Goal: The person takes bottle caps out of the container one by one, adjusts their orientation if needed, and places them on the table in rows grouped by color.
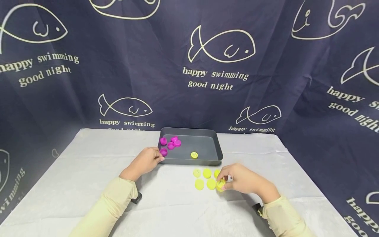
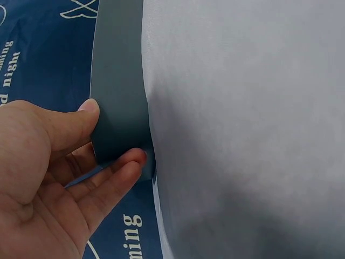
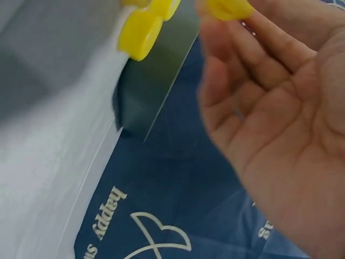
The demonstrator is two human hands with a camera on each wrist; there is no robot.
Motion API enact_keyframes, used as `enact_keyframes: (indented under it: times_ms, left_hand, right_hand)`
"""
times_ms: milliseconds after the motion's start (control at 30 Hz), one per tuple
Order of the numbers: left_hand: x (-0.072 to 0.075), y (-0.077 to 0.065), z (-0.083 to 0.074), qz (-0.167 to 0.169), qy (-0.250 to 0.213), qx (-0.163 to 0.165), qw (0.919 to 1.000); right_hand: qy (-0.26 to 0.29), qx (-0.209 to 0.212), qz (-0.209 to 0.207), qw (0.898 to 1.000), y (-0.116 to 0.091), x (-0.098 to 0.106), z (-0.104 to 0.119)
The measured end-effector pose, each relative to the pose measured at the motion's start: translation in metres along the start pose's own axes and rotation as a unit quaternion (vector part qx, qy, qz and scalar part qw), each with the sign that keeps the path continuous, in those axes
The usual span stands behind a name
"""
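My left hand (image 1: 148,160) grips the front left corner of a dark grey tray (image 1: 208,162). In the left wrist view the thumb lies at the tray's rim (image 2: 121,81), and fingers are at its corner. Several magenta bottle caps (image 1: 170,145) sit in the tray's left part, beside that hand. One yellow bottle cap (image 1: 194,154) lies near the tray's front wall. In front of the tray my right hand (image 1: 241,177) pinches a yellow bottle cap (image 3: 229,7) between thumb and fingers, just over the right end of the front row of caps.
Several yellow caps (image 1: 207,173) lie in two rows on the white cloth-covered table (image 1: 174,204), close to the tray's front right. A dark blue curtain (image 1: 177,105) with fish drawings hangs behind and at both sides of the table.
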State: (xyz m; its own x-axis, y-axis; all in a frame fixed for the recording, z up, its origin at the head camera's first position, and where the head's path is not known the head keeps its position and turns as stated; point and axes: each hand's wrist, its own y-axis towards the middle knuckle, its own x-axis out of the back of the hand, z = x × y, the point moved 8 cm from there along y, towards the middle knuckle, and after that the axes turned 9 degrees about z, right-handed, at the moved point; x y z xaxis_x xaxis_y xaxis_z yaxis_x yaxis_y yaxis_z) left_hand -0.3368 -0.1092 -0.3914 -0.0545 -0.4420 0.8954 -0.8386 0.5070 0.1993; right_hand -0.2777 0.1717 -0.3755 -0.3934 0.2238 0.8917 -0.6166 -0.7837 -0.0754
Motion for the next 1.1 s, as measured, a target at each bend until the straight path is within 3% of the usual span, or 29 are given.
enact_keyframes:
  times_ms: [233, 433, 833, 1100]
  left_hand:
    - [-0.002, 0.0, 0.002, -0.005, -0.001, -0.002, 1.0]
    - [-0.002, 0.0, 0.001, -0.009, 0.002, -0.006, 0.9999]
    - [-0.001, 0.0, 0.001, -0.012, -0.006, -0.006, 0.9999]
    - [-0.001, 0.0, 0.0, -0.007, -0.009, -0.006, 0.9999]
  right_hand:
    - [0.01, -0.029, 0.054, 0.998, 0.0, -0.013, 0.013]
    - [0.008, -0.053, 0.067, 0.996, 0.0, -0.02, 0.014]
    - [-0.011, -0.057, 0.078, 0.995, -0.003, -0.024, 0.02]
    - [-0.057, -0.108, 0.104, 0.987, -0.006, -0.031, 0.013]
